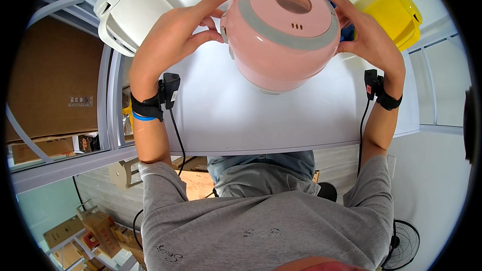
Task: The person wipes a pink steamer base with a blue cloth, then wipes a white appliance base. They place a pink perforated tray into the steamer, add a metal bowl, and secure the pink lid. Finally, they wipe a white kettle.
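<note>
Between my two hands is a rounded pink rice cooker [281,60] with a grey band, an oval see-through window in its lid and small vent holes. It is at the far side of the white table. My left hand [186,30] grips its left side, with fingers reaching up to the lid's edge and the thumb against the side. On the opposite side my right hand [369,30] holds it the same way, fingertips near the lid's rim and thumb lower down. Part of the right fingers is hidden behind the cooker. Whether its base touches the table is hard to tell.
A white jug [135,12] with a handle stands beyond my left arm. Past my right hand is a yellow jug [394,17], and a blue object [347,32] shows partly behind the cooker. Black cabled devices [171,90] are strapped to both wrists. The table's front edge [281,150] lies near my body.
</note>
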A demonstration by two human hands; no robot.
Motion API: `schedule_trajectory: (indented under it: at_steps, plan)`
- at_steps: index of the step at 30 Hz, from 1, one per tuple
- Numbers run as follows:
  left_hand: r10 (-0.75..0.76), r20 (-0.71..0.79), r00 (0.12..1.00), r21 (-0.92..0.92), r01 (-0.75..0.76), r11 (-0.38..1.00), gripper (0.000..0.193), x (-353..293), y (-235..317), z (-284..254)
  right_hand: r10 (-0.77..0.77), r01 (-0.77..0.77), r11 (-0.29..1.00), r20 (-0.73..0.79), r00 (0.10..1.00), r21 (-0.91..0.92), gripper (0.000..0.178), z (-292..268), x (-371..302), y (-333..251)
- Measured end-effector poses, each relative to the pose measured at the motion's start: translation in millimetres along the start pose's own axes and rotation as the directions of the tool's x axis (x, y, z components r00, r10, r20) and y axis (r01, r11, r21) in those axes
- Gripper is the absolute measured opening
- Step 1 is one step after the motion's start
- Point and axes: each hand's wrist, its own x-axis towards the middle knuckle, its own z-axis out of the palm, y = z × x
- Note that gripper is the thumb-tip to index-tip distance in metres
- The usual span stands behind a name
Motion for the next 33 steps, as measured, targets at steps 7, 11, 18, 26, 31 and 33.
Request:
schedule_trajectory:
  at_steps: [7, 11, 18, 26, 31, 33]
  plan:
    - [-0.017, -0.01, 1.0, 0.024, 0.017, 1.0, 0.094, 2, 3, 0, -0.011, 0.003, 0.986, -0.052, 0.999, -0.164, 0.118, 2, 2, -7]
    - [-0.012, -0.016, 1.0, 0.04, 0.012, 0.999, 0.1, 2, 6, 0, -0.011, 0.0, 0.978, -0.049, 0.999, -0.208, 0.117, 2, 3, -10]
    - [-0.121, 0.062, 0.991, 0.12, 0.113, 0.986, 0.107, 4, 6, -2, -0.07, 0.043, 0.959, -0.087, 0.994, -0.28, 0.109, 5, 4, -8]
    - [-0.119, 0.042, 0.992, 0.131, 0.113, 0.985, 0.094, 11, 20, -5, 0.231, -0.216, 0.941, 0.029, 0.972, -0.262, 0.101, -6, 17, -40]
    - [-0.04, 0.161, 0.986, -0.118, 0.06, 0.991, 0.115, 10, 6, -7, -0.156, 0.154, 0.975, 0.004, 0.988, -0.158, 0.127, -8, -2, 8]
    - [-0.054, 0.199, 0.978, -0.216, 0.098, 0.971, 0.127, 9, 7, -4, -0.238, 0.238, 0.964, 0.009, 0.971, -0.121, 0.138, -7, 0, 9]
